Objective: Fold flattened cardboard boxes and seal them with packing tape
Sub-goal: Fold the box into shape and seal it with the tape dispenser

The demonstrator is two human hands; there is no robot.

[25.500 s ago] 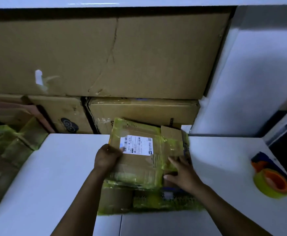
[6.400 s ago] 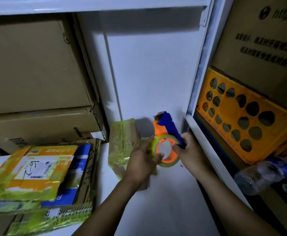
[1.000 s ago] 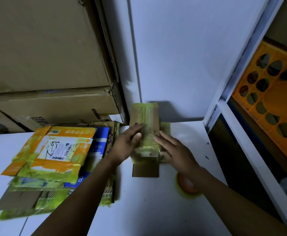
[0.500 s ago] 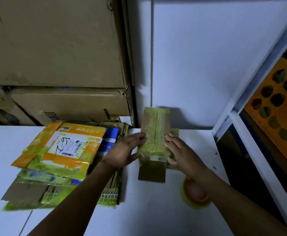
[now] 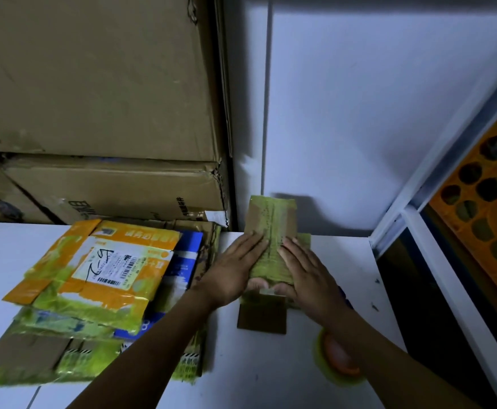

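Both hands lie flat on the small box (image 5: 273,228), fingers straight and spread, holding nothing else. The left hand (image 5: 235,273) presses its left side and the right hand (image 5: 303,276) its right side, with the two thumbs meeting at the box's near end. The box, wrapped in yellow-green tape, sits on the white table (image 5: 270,373). Its long axis runs straight away from the person, and its far end reaches the white wall panel (image 5: 374,113).

At the box's near end a brown flap (image 5: 262,317) lies open on the table, pointing back at the person. That looks like the end left to close and seal. The tape roll (image 5: 340,363) lies nearer the person than the box and to its right, partly hidden under the right forearm, so the right hand is the closer one to fetch it, and nothing stands between.

Left of the box, almost touching the left wrist, is a stack of flattened boxes (image 5: 93,284), with big cartons (image 5: 93,84) behind it. Well to the box's right, beyond the table's edge, is an orange crate (image 5: 489,208).
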